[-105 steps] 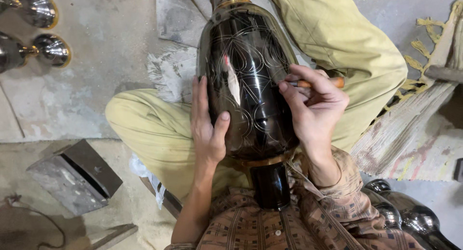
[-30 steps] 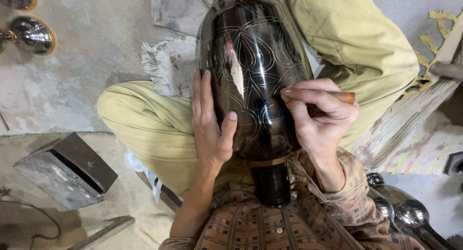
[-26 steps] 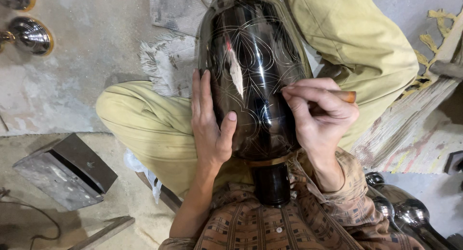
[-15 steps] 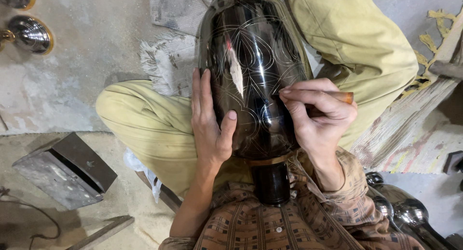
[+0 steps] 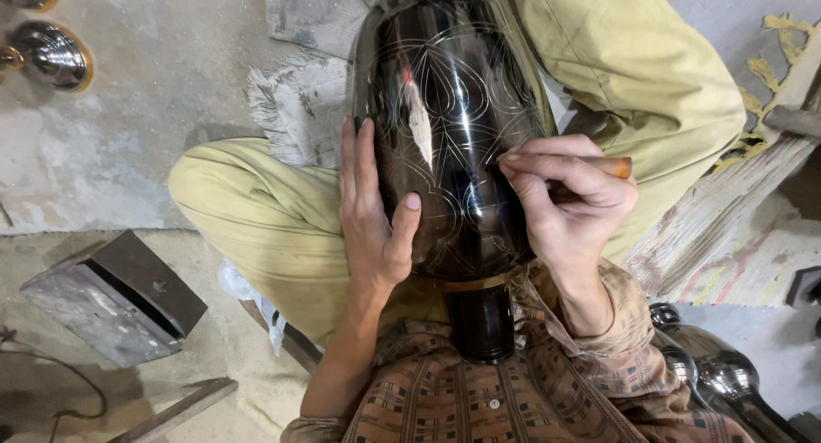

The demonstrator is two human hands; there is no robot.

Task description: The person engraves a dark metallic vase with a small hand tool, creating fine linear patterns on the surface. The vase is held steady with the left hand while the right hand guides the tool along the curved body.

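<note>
Vase: a large dark vase (image 5: 453,135) lay lengthwise across the person's lap, its narrow neck (image 5: 481,323) pointing at the chest and its wide body running away over the crossed legs in yellow-green trousers (image 5: 256,229). Lying so, the curved side faced up toward the eyes, and the legs cradled it on both sides so it could not roll.

Surface: fine pale lines, in arcs and leaf shapes, covered the dark skin; a bright glare ran down the middle.

Left hand: the left hand (image 5: 372,225) lay flat against the vase's left flank, fingers stretched upward and thumb spread across the front. It was open, pressed on rather than wrapped around, which looked like bracing against any turn.

Right hand: the right hand (image 5: 569,199) was closed around a thin tool with an orange-brown handle (image 5: 611,166), fingers pinched close to the working end. The tip met the vase just right of the middle; the heel of the hand seemed to rest on the vase for steadiness.

Hands together: they stood apart, one on each side of the worked patch.

Floor, left: a grey metal block (image 5: 111,298) and a wooden strip (image 5: 175,413) lay on the dusty floor, near but out of the way.

Floor, far left: shiny metal pieces (image 5: 51,54) sat well apart, at the top corner.

Floor, right: more polished metalware (image 5: 723,379) stood beside the right elbow, and a worn woven mat (image 5: 727,238) lay under the right leg.

Cloth: a frayed rag (image 5: 295,101) lay beyond the left knee.
</note>
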